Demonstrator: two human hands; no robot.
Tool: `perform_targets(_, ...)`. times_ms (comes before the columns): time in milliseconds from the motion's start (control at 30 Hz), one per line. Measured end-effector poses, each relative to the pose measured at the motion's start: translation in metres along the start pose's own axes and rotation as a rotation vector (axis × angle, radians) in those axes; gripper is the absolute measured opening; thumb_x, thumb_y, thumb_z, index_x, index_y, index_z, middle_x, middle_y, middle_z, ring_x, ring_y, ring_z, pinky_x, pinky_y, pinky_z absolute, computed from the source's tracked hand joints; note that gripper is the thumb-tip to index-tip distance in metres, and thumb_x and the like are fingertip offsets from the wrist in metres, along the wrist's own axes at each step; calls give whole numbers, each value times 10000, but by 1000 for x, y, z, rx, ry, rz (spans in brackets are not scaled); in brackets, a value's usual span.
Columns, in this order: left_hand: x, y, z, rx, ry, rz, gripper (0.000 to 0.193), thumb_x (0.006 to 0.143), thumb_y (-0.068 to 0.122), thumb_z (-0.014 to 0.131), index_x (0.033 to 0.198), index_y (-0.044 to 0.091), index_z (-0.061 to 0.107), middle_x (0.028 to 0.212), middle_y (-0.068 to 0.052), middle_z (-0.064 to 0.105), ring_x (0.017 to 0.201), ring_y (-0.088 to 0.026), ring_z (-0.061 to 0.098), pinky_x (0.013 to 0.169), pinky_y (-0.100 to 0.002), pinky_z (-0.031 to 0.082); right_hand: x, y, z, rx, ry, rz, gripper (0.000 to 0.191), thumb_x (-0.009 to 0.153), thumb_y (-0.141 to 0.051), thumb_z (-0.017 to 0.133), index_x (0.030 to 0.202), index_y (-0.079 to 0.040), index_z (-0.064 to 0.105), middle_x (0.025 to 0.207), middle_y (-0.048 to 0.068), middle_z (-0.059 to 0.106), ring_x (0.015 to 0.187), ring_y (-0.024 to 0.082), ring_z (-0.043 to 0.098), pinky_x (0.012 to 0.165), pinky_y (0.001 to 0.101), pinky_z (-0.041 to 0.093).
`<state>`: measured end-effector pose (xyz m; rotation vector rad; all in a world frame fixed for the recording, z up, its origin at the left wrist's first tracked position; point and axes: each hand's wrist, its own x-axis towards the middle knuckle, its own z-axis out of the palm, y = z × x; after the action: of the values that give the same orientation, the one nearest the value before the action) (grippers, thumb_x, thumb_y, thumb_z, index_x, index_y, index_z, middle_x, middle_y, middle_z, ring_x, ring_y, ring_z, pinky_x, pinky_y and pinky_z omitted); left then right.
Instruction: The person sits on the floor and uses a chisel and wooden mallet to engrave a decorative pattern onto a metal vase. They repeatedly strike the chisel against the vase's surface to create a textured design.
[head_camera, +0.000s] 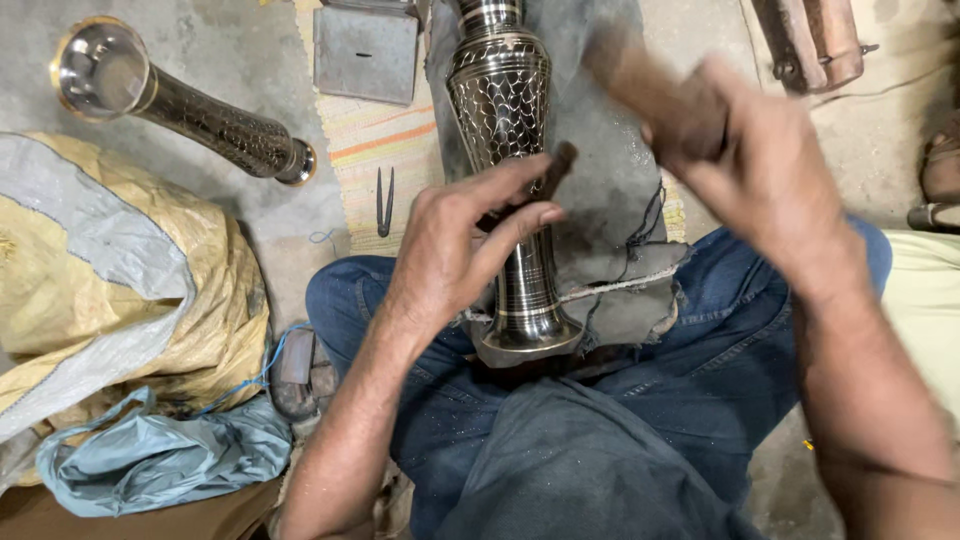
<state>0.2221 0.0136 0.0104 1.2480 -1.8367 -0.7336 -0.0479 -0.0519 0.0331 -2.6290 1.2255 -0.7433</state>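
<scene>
L hand (455, 245) pinched a thin dark punch tool (553, 170) betw thumb & fingers, its tip angled up-right of the grip, just over the engraved metal vase (505, 130). The vase lay under that grip, base in the person's lap, neck pointing away, resting on a grey cloth (610, 170). R hand (760, 165) was up-right of the L grip, fist closed round a wooden handle (625, 65), blurred; head of it couldn't be made out. Well left of the L hand lay a second vase (180, 105) on the floor, w/ small pincers (385, 202) nearer, & a yellow sack (120, 290).
</scene>
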Motion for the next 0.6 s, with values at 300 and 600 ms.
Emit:
perform_targets(300, 7, -6, -3, 45, -195, 85, 403, 955, 284, 718, 1320, 114, 686, 1253, -104, 754, 1099, -239, 771, 936, -393, 639, -52, 12, 55, 259, 290, 236, 251, 1048, -41, 768, 919, -18, 553, 828, 115, 593, 704, 233, 571, 637, 361, 471)
perform_targets(600, 2, -4, -8, -15, -161, 44, 417, 970, 246, 736, 1346, 81, 662, 1241, -109, 753, 1102, -244, 774, 934, -381, 636, -25, -12, 23, 20, 166, 81, 254, 883, -26, 790, 1033, 8, 588, 913, 131, 656, 845, 302, 664, 747, 427, 525)
